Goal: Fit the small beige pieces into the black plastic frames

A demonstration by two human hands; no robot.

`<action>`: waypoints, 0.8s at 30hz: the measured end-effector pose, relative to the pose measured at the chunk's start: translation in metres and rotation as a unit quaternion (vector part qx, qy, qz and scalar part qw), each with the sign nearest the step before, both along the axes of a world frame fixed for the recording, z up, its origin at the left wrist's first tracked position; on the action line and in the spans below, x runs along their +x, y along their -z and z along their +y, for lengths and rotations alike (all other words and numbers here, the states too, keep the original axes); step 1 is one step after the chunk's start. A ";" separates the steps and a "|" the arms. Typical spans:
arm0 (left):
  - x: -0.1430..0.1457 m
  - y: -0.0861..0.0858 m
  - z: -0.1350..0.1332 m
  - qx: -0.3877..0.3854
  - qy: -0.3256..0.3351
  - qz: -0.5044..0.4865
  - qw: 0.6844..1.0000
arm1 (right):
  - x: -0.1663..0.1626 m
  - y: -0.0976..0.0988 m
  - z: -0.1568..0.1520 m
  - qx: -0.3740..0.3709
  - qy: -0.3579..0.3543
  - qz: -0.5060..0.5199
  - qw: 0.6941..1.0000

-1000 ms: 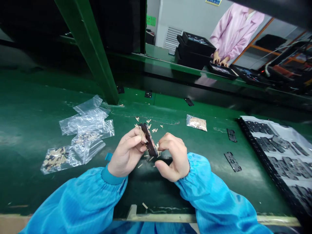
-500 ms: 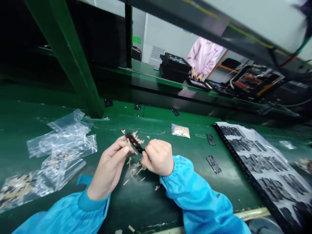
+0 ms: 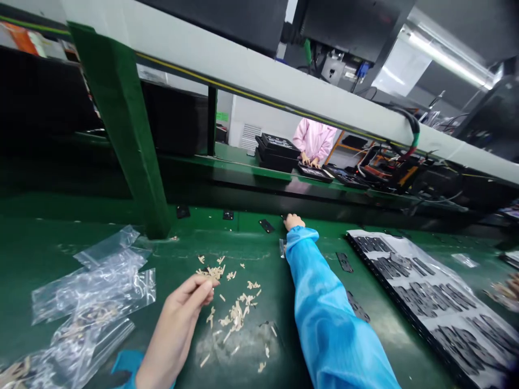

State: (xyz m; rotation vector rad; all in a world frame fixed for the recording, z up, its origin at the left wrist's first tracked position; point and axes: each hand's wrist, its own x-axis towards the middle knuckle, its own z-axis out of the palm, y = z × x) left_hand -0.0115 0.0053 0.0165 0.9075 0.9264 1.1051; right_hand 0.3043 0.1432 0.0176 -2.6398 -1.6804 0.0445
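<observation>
My left hand is closed in a pinch over the green bench, a small tan strip showing at its fingertips. Stretched out to the back of the bench, my right hand has its fingers bent around a small black plate, of which only an edge shows. A similar black plate lies just left of that hand. Loose tan pieces are scattered to the right of my left hand. Below my right wrist, a small clear bag is partly hidden by the sleeve.
Clear plastic bags, some with tan pieces, lie at left. A tray of black plates stands at right. A green post rises at the back left, and a shelf beam crosses above. Beyond, a person in pink handles trays.
My right hand has moved away from the left to the back of the bench with the black plate. The left hand stays near the tan pieces. The view has tilted up.
</observation>
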 end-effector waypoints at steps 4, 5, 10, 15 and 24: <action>0.001 0.000 -0.001 -0.011 0.014 0.025 1.000 | 0.014 -0.011 -0.005 0.011 0.025 0.070 0.997; 0.002 0.001 -0.001 -0.012 0.014 0.028 0.999 | 0.014 -0.015 -0.005 0.018 0.021 0.093 0.995; 0.007 0.002 0.001 0.012 0.013 0.044 0.999 | -0.029 -0.031 -0.016 0.048 -0.074 0.244 0.966; 0.015 0.005 0.000 0.096 -0.001 0.081 0.992 | -0.118 -0.016 -0.077 0.034 -0.227 0.415 0.880; 0.012 0.006 -0.002 0.160 -0.021 0.134 0.978 | -0.152 -0.007 -0.133 0.236 -0.281 0.465 0.805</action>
